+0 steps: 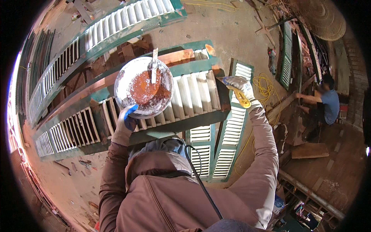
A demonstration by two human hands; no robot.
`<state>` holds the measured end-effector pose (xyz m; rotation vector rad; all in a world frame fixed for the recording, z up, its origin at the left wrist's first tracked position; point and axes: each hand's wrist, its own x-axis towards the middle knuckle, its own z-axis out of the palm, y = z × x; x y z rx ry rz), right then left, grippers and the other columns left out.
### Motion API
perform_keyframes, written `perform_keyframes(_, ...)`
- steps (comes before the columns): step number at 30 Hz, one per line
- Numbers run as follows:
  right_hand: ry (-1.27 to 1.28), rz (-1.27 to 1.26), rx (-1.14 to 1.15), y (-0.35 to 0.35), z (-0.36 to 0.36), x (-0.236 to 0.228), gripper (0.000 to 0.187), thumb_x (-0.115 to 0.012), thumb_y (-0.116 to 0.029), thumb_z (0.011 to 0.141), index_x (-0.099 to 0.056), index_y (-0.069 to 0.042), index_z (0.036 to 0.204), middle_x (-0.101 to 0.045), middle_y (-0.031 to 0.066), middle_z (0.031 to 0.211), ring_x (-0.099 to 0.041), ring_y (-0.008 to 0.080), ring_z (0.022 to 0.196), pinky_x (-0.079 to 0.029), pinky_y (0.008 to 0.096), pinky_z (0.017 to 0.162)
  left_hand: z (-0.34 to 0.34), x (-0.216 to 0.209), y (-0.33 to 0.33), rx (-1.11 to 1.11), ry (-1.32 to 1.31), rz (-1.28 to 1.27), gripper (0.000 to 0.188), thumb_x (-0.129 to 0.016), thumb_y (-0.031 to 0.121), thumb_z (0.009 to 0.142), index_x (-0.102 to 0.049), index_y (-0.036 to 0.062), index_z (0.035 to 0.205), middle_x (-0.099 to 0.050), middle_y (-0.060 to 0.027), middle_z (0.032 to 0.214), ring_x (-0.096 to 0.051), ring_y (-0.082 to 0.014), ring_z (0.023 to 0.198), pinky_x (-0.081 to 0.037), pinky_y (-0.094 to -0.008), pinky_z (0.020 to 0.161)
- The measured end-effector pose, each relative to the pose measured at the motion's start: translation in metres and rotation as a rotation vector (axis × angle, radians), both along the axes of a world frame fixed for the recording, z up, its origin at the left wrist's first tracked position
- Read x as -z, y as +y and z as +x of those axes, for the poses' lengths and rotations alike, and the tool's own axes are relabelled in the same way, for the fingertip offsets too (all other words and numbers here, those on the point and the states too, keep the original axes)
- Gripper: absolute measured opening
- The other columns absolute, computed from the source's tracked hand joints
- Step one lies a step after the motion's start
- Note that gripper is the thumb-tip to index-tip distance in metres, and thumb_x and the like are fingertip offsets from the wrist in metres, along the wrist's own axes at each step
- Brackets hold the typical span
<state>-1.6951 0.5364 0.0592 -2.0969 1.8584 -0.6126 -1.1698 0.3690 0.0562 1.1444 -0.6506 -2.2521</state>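
Bowl (pixel 143 88) of rusty-red filler sits over the louvered shutter (pixel 193 96), my left grip (pixel 125 123) clamped on its rim; right grip (pixel 239 89) clamped on a yellow-handled scraper (pixel 242 99).

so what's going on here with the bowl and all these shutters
A person in gloves stands over a green louvred shutter laid flat on supports. The left hand grips the near rim of a white bowl of reddish-brown paste with a flat stick in it. The right hand holds a yellow-handled scraper at the shutter's right end. More shutters lie on the floor, and another person crouches at the far right.
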Motion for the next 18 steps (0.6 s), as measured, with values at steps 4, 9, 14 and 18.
perform_keyframes(4, 0.016, -0.087, 0.038, -0.033, -0.013, -0.003, 0.032, -0.063, -0.006, 0.083, -0.071, -0.008, 0.113, -0.072, 0.0119, 0.119, -0.067, 0.0323, 0.11, -0.052, 0.0405, 0.097, -0.007, 0.0, -0.001, 0.016, -0.013, 0.009, 0.026, -0.061, 0.012, 0.096, -0.063, -0.0027, 0.117, -0.069, -0.0117, 0.115, -0.068, -0.022, 0.103, -0.056, -0.0354, 0.092)
perform_keyframes(9, -0.15, 0.001, -0.009, -0.021, -0.012, 0.017, 0.032, -0.068, -0.012, 0.081, -0.071, -0.01, 0.112, -0.072, 0.0106, 0.117, -0.067, 0.0298, 0.108, -0.05, 0.0405, 0.096, -0.016, -0.025, -0.002, 0.043, -0.034, 0.021, 0.025, -0.06, 0.015, 0.097, -0.065, -0.0018, 0.114, -0.071, -0.0095, 0.109, -0.069, -0.0195, 0.098, -0.056, -0.0329, 0.087)
perform_keyframes(14, -0.215, -0.018, -0.014, -0.023, -0.015, -0.017, 0.027, -0.062, -0.014, 0.09, -0.071, -0.01, 0.115, -0.073, 0.012, 0.114, -0.07, 0.0289, 0.102, -0.055, 0.0381, 0.088, -0.008, -0.016, 0.001, 0.022, -0.038, 0.012, 0.025, -0.06, 0.016, 0.097, -0.064, -0.0015, 0.115, -0.071, -0.0095, 0.109, -0.069, -0.0192, 0.099, -0.056, -0.0323, 0.087)
perform_keyframes(18, 0.125, -0.068, 0.1, -0.021, -0.016, 0.011, 0.033, -0.064, -0.008, 0.084, -0.071, -0.012, 0.116, -0.072, 0.01, 0.118, -0.066, 0.0301, 0.113, -0.051, 0.0394, 0.098, -0.014, -0.03, -0.002, 0.06, -0.068, 0.006, 0.027, -0.062, 0.018, 0.097, -0.064, -0.0008, 0.116, -0.07, -0.0087, 0.111, -0.069, -0.0186, 0.099, -0.056, -0.0336, 0.087)
